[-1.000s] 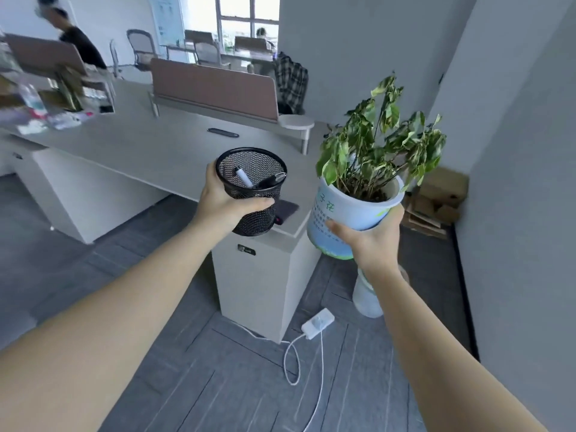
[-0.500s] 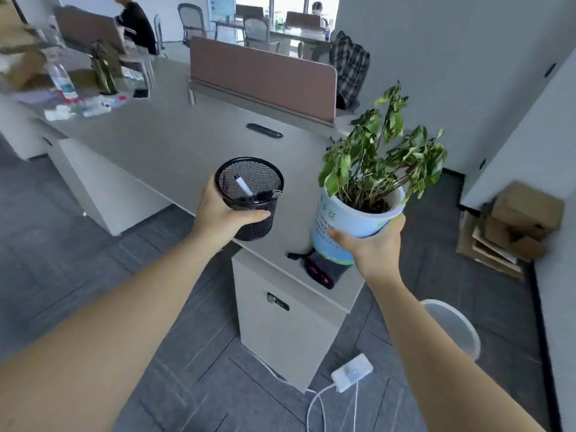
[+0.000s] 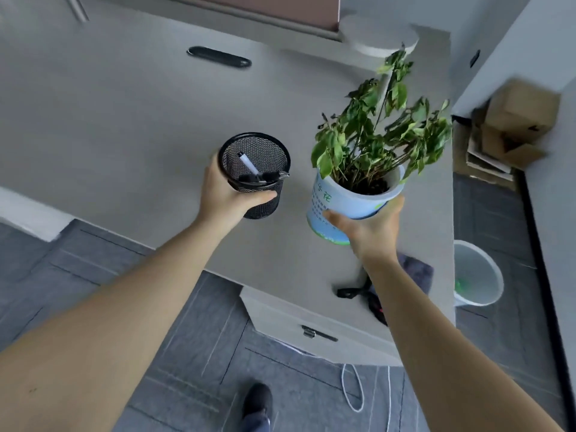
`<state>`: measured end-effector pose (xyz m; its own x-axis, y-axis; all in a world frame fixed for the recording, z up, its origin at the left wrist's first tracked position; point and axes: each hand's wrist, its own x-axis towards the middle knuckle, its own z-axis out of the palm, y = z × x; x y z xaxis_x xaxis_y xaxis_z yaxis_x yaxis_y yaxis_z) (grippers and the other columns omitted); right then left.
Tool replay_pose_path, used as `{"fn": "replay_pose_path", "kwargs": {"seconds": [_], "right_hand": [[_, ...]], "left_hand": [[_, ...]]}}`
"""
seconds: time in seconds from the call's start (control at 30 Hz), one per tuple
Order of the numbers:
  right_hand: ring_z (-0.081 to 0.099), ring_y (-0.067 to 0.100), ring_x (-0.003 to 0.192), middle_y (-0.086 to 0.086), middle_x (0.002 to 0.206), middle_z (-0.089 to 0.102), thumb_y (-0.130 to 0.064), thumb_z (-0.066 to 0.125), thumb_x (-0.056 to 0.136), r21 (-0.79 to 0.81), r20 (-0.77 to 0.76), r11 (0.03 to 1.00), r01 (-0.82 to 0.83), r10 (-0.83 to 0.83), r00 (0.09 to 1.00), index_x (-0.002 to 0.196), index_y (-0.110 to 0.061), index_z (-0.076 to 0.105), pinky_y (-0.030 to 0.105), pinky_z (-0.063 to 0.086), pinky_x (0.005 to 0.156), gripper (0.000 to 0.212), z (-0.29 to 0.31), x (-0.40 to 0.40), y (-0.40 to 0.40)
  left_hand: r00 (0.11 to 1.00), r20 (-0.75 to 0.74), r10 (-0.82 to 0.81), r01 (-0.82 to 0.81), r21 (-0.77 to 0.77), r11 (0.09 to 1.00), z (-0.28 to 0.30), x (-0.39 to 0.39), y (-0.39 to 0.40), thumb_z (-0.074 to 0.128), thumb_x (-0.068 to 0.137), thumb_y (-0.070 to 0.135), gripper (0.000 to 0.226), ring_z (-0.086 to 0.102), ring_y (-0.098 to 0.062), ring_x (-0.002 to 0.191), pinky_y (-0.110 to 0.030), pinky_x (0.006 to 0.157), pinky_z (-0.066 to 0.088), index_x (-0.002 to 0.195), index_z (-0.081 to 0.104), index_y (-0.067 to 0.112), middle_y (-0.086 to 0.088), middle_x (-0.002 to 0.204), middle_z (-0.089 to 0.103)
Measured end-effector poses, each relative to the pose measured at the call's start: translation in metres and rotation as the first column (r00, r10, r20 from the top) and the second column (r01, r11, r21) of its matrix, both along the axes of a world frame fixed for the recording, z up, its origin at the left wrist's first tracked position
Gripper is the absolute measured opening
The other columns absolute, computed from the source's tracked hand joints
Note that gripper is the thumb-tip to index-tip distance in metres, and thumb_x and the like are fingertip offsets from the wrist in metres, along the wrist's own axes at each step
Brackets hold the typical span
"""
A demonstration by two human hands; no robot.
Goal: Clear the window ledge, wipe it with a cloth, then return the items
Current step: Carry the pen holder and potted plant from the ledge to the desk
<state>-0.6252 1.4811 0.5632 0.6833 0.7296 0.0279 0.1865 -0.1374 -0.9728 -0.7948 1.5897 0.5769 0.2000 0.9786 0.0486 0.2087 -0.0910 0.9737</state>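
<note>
My left hand [image 3: 229,194] grips a black mesh pen holder [image 3: 255,173] with a white pen and a dark clip-like item inside. My right hand [image 3: 371,226] holds a potted plant [image 3: 367,157] by its pale blue pot, green leaves rising above the rim. Both are held in the air over the grey desk [image 3: 124,120]. A grey cloth [image 3: 417,271] lies on the desk near its right front corner, partly hidden by my right forearm. No window ledge is in view.
A black strap and dark object [image 3: 358,293] lie beside the cloth. A white bin [image 3: 477,275] stands right of the desk, cardboard boxes [image 3: 511,126] behind it. A drawer cabinet [image 3: 311,332] sits under the desk. White cable [image 3: 352,391] trails on the floor near my shoe [image 3: 257,403].
I have stepped closer to the desk and my view has tilted down. Both hands, still holding the pen holder and plant, are now over the desk surface.
</note>
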Motion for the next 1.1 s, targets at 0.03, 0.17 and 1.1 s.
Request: {"fn": "replay_pose_path", "kwargs": {"seconds": [0.03, 0.17, 1.1], "right_hand": [[0.048, 0.010, 0.101, -0.005, 0.111, 0.046, -0.008, 0.085, 0.056, -0.013, -0.002, 1.000, 0.013, -0.013, 1.000, 0.107, -0.021, 0.029, -0.005, 0.040, 0.069, 0.077, -0.008, -0.001, 0.009], [0.048, 0.012, 0.103, -0.003, 0.112, 0.046, -0.008, 0.085, 0.055, -0.042, 0.010, 0.997, 0.067, -0.067, 0.998, 0.106, -0.019, 0.029, -0.008, 0.037, 0.066, 0.076, -0.031, 0.002, 0.035], [0.038, 0.032, 0.129, 0.015, 0.139, 0.043, -0.018, 0.057, 0.086, -0.445, 0.222, 0.888, 0.116, -0.017, 0.975, 0.130, -0.007, 0.048, 0.035, 0.032, 0.105, 0.046, -0.022, 0.053, -0.100]], "left_hand": [[1.000, 0.003, -0.012, 0.012, -0.013, 1.000, -0.006, 0.002, 0.008, 0.077, 0.031, 0.033, 0.072, 0.060, -0.018, 0.106, -0.040, 0.101, 0.045, 0.096, 0.047, 0.035, 0.001, 0.109, 0.061], [0.998, -0.002, -0.065, 0.065, -0.064, 0.996, -0.031, 0.008, 0.032, 0.078, 0.032, 0.032, 0.070, 0.060, -0.019, 0.108, -0.042, 0.102, 0.045, 0.094, 0.047, 0.038, 0.001, 0.111, 0.061], [0.924, -0.374, -0.075, 0.007, -0.180, 0.984, -0.051, 0.055, -0.091, 0.060, 0.082, 0.015, 0.046, 0.048, -0.029, 0.124, -0.032, 0.100, 0.037, 0.124, 0.049, 0.001, -0.018, 0.135, 0.050]]}}
